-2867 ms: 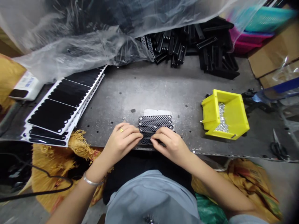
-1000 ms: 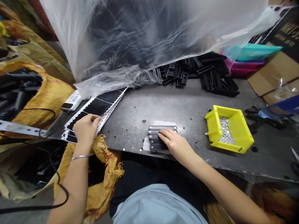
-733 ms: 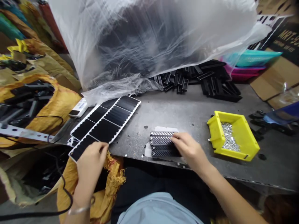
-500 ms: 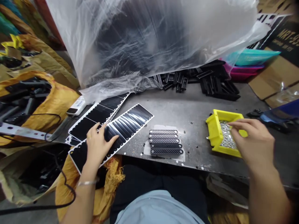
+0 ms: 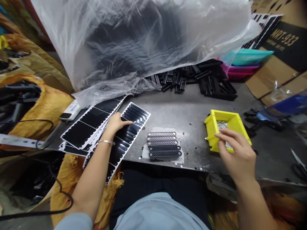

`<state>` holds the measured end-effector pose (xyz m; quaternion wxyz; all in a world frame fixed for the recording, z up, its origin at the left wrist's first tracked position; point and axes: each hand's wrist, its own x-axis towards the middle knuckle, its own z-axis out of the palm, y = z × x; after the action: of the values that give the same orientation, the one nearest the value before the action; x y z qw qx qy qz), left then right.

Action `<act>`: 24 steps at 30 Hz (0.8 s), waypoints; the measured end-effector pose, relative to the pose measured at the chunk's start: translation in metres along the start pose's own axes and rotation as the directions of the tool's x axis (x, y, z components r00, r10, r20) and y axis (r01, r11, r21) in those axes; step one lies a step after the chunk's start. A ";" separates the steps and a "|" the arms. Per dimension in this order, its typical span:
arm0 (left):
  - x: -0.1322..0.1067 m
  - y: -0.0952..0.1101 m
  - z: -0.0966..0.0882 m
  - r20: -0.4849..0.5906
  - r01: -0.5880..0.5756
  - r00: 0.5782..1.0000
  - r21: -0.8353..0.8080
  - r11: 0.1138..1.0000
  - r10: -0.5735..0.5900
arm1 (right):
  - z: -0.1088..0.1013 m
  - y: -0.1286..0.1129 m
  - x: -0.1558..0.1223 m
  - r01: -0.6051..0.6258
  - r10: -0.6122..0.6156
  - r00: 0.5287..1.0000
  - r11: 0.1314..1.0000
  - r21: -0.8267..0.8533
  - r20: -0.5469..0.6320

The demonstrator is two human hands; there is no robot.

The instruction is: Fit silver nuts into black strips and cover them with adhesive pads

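The left hand [image 5: 116, 122] is resting on a glossy black, white-edged sheet of rounded strips [image 5: 124, 139], thumb stretching outward; its grip cannot be told. The right hand [image 5: 238, 156] is hovering by a yellow plastic bin [image 5: 211, 134] of small silver pieces [image 5: 222, 124], fingers half curling, any hold unclear. Five black lattice bars [image 5: 164, 143] are lying between them on the grey worktop [image 5: 172, 111].

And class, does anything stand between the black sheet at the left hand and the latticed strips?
Nothing visible: only tabletop and the edge of a pale patch lie between the black sheet and the latticed strips.
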<state>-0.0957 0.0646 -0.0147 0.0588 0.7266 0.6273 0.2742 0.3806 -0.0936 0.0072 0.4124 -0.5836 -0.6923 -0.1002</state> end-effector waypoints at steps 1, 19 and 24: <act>-0.005 0.005 -0.008 -0.020 0.038 0.999 0.010 0.999 -0.038 | -0.002 -0.005 -0.004 0.004 -0.004 1.000 1.000 0.006 0.003; -0.158 0.169 -0.023 0.446 0.151 0.887 -0.529 0.835 0.122 | 0.032 -0.140 -0.051 -0.239 0.005 0.931 0.763 0.601 0.364; -0.169 0.186 0.004 0.334 0.177 0.940 -0.651 0.738 0.068 | 0.029 -0.137 -0.061 -0.231 0.007 0.931 0.784 0.576 0.364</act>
<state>0.0590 -0.1326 0.0068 0.4310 0.6728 0.4875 0.3521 0.2444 -0.1612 -0.0064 0.4572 -0.4706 -0.7091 0.2582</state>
